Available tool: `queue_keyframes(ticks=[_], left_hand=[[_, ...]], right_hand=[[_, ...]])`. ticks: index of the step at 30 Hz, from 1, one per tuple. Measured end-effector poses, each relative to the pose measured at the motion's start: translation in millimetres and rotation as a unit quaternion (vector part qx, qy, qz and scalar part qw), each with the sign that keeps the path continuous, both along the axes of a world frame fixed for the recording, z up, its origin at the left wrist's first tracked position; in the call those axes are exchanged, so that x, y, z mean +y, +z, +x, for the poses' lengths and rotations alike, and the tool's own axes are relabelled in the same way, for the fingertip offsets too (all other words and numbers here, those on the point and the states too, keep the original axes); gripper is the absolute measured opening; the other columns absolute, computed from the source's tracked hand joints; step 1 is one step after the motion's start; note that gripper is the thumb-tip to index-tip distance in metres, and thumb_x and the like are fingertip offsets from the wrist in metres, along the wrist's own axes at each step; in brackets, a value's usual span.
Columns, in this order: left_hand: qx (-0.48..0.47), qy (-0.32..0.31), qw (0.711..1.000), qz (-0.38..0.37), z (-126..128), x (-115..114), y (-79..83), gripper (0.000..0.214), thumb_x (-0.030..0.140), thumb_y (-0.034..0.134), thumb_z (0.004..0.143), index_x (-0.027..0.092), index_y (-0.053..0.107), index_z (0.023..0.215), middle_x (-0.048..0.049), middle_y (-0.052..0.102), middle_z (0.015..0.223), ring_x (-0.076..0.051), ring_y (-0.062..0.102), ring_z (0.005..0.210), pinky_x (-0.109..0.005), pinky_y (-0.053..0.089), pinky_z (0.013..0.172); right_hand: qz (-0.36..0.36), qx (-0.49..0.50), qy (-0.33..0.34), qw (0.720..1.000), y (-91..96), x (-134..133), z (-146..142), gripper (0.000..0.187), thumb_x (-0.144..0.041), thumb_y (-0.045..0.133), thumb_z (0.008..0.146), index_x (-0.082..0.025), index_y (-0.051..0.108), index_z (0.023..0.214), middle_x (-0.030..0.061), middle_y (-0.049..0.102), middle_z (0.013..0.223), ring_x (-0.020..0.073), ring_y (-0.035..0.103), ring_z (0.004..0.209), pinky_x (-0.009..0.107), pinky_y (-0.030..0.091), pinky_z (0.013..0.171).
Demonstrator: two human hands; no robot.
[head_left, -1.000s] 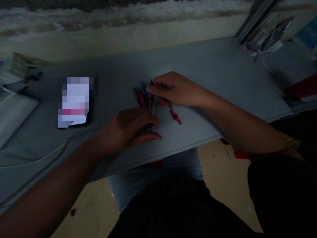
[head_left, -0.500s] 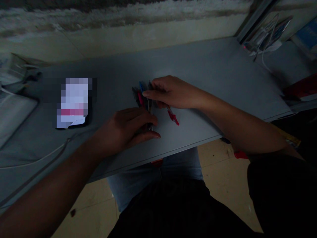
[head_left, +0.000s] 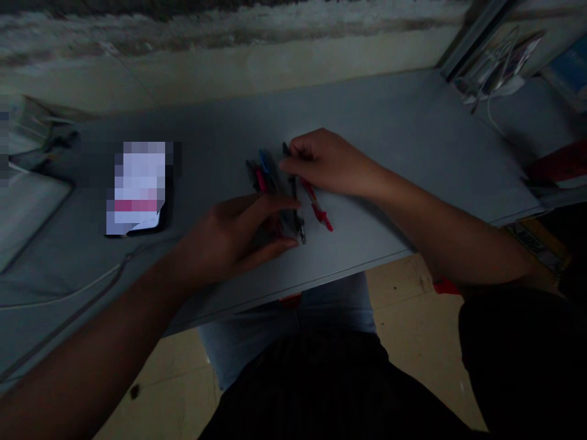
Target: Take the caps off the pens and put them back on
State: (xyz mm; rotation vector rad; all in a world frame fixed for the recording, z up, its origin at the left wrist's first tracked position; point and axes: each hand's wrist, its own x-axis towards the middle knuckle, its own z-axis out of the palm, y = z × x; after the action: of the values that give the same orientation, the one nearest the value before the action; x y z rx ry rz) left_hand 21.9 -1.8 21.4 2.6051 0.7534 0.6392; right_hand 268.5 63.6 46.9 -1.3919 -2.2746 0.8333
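A black pen [head_left: 296, 208] slants across the grey desk, and my right hand [head_left: 328, 160] is closed on its upper part between thumb and fingers. Just right of it lies a red pen [head_left: 321, 214], its top end reaching under my right hand. My left hand [head_left: 241, 229] is open, thumb and forefinger apart beside the black pen's lower end. Beyond its knuckles a blue pen [head_left: 264, 159], a pink-red pen [head_left: 260, 179] and a dark pen [head_left: 251, 170] lie side by side. Their lower ends are hidden by the left hand.
A phone with a blurred-out screen [head_left: 140, 183] lies left on the desk [head_left: 376, 134]. A cable [head_left: 82, 297] and a pale flat object [head_left: 32, 208] are at the far left. Cables and small items [head_left: 493, 79] stand at the back right by a metal post. The desk's front edge runs above my lap.
My right hand has shifted slightly up, and the black pen now lies to the right, apart from the other pens. My left forefinger has lifted and spread from the thumb.
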Motion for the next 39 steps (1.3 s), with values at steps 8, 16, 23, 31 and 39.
queue_keyframes(ticks=[8, 16, 23, 31, 39], left_hand=[[0.126, 0.18, 0.975, 0.014, -1, 13, -9.8, 0.041, 0.061, 0.061, 0.114, 0.021, 0.069, 0.117, -0.0089, 0.076, 0.101, -0.027, 0.071, 0.081, -0.038, 0.052, 0.07], [0.109, 0.18, 0.977, 0.014, 2, 11, -10.7, 0.031, 0.054, 0.067, 0.111, 0.024, 0.07, 0.104, -0.0059, 0.075, 0.091, -0.024, 0.068, 0.069, -0.036, 0.047, 0.061], [0.138, 0.228, 0.964, 0.017, 6, 11, -12.3, 0.045, 0.067, 0.068, 0.109, 0.024, 0.067, 0.094, -0.0063, 0.076, 0.082, -0.025, 0.069, 0.066, -0.034, 0.041, 0.056], [0.152, 0.242, 0.957, 0.054, 9, 7, -16.0, 0.05, 0.07, 0.067, 0.108, 0.027, 0.066, 0.084, -0.0015, 0.067, 0.063, -0.02, 0.057, 0.048, -0.033, 0.029, 0.05], [0.173, 0.265, 0.949, 0.02, 9, 6, -11.0, 0.047, 0.066, 0.066, 0.109, 0.026, 0.071, 0.086, -0.0033, 0.07, 0.063, -0.022, 0.06, 0.049, -0.034, 0.031, 0.052]], right_hand=[[0.064, -0.143, -0.003, 0.988, -10.5, 0, 0, 0.024, -0.03, 0.064, 0.11, -0.016, 0.075, 0.094, 0.0085, 0.077, 0.092, 0.0204, 0.066, 0.085, 0.035, 0.039, 0.081], [0.063, -0.197, 0.008, 0.978, -12.4, -6, 0, 0.024, -0.032, 0.064, 0.113, -0.013, 0.079, 0.114, 0.015, 0.083, 0.107, 0.0263, 0.074, 0.095, 0.036, 0.04, 0.077], [0.101, -0.158, 0.048, 0.981, -6.8, -12, -1, 0.025, -0.034, 0.064, 0.116, -0.016, 0.075, 0.13, 0.0086, 0.082, 0.108, 0.0236, 0.073, 0.093, 0.035, 0.04, 0.079], [0.077, -0.218, 0.139, 0.963, 0.1, -17, -5, 0.026, -0.029, 0.06, 0.117, -0.015, 0.082, 0.115, 0.0127, 0.084, 0.104, 0.0261, 0.073, 0.095, 0.038, 0.035, 0.078], [0.079, -0.218, 0.133, 0.964, -1.7, -14, -3, 0.024, -0.027, 0.061, 0.117, -0.016, 0.081, 0.111, 0.0106, 0.081, 0.098, 0.0259, 0.071, 0.092, 0.039, 0.035, 0.077]])
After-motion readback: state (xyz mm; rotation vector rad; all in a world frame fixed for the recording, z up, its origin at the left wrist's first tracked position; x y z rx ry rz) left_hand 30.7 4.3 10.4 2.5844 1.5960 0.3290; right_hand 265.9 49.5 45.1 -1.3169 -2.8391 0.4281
